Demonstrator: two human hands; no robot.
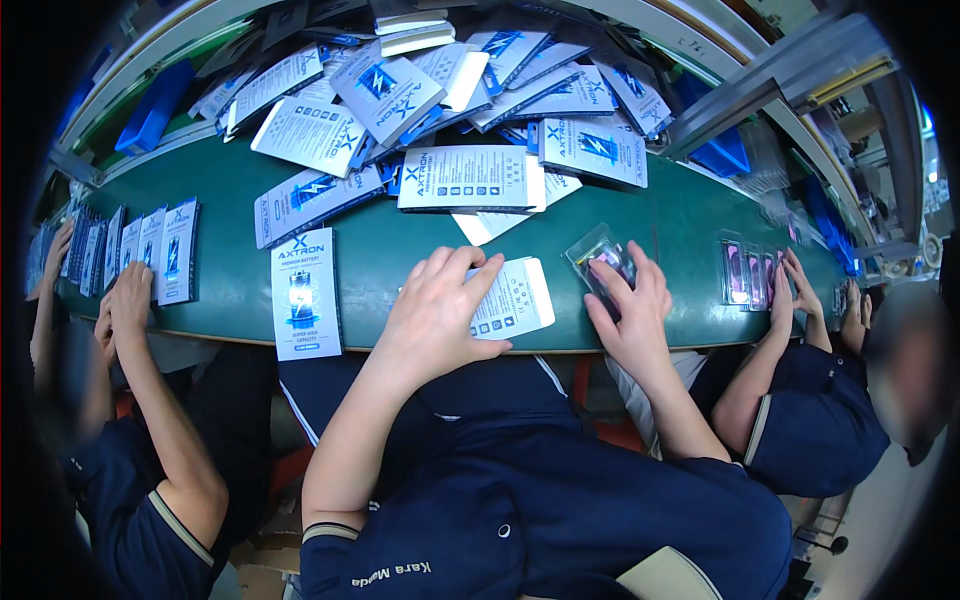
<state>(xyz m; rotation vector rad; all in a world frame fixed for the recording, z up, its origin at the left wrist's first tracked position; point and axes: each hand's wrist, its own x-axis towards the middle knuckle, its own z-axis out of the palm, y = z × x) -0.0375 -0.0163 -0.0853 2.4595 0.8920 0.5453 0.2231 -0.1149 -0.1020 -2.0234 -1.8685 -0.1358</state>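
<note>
My left hand (440, 310) spans a white printed battery box (522, 298) lying near the front edge of the table, fingers on its far side and thumb on its near side. An end flap of this box stands out at its right. To the right of it, my right hand (632, 300) has its fingers and thumb about a clear plastic blister pack (592, 247) with something dark and pinkish inside. A closed white and blue battery box (306, 290) lies to the left of my left hand.
A large heap of battery boxes (390, 100) covers the far side of the green table (660, 215). On the left, a person's hand (130, 300) touches a row of boxes (178, 250). At the right, another person's hands (790, 290) are at clear packs (740, 272). Blue bins (155, 108) stand behind.
</note>
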